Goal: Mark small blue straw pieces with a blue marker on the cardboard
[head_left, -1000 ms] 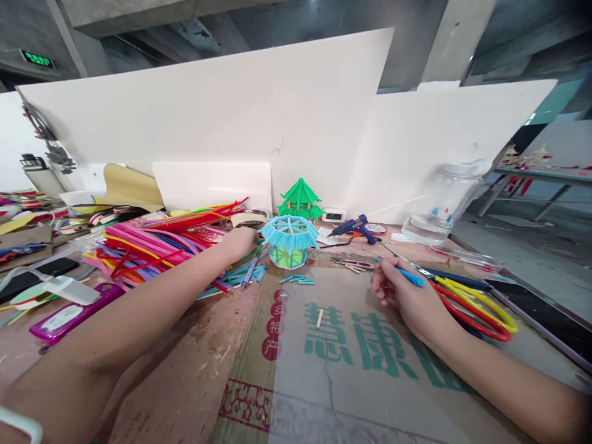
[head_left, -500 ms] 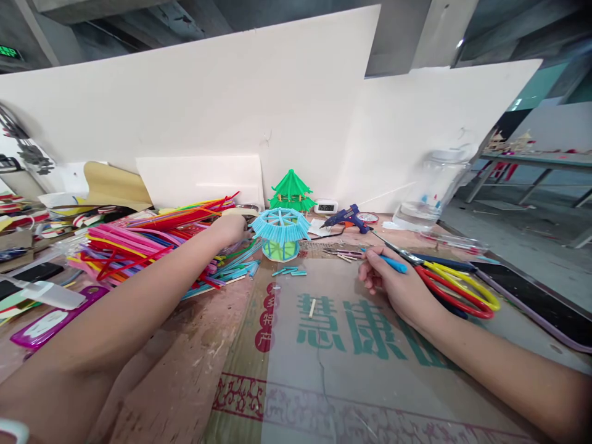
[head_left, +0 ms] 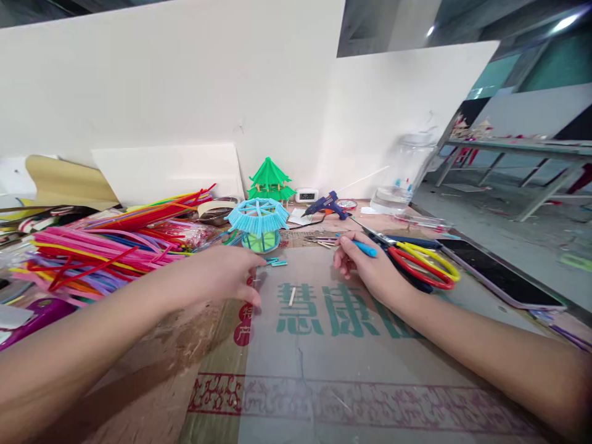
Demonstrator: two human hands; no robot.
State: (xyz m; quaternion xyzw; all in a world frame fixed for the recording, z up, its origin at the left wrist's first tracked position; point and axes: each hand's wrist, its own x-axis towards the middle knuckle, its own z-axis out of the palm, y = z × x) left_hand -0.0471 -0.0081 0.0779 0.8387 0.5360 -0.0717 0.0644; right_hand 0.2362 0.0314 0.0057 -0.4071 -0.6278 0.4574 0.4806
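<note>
My left hand (head_left: 226,277) reaches over the left edge of the printed board, slightly blurred. Its thumb and fingers are apart, with nothing visible between them. Just beyond its fingertips lie several short blue pieces (head_left: 277,263). Behind these stands a small round model (head_left: 259,222) with a light-blue stick roof and a pale green body. My right hand (head_left: 358,262) rests on the board, closed around a slim blue pen-like tool (head_left: 365,248); the kind is unclear. A short pale stick (head_left: 292,296) lies between the hands.
Colourful pipe cleaners (head_left: 92,253) pile up at left. A green-roofed model (head_left: 269,179), a small clock (head_left: 306,195) and a blue glue gun (head_left: 327,206) stand behind. Scissors with red and yellow handles (head_left: 428,265), a phone (head_left: 499,271) and a clear jar (head_left: 402,176) are at right.
My left hand has left the pile beside the blue-roofed model and come nearer, over the board's edge, its fingers now apart. My right hand keeps the blue tool. The view has turned right.
</note>
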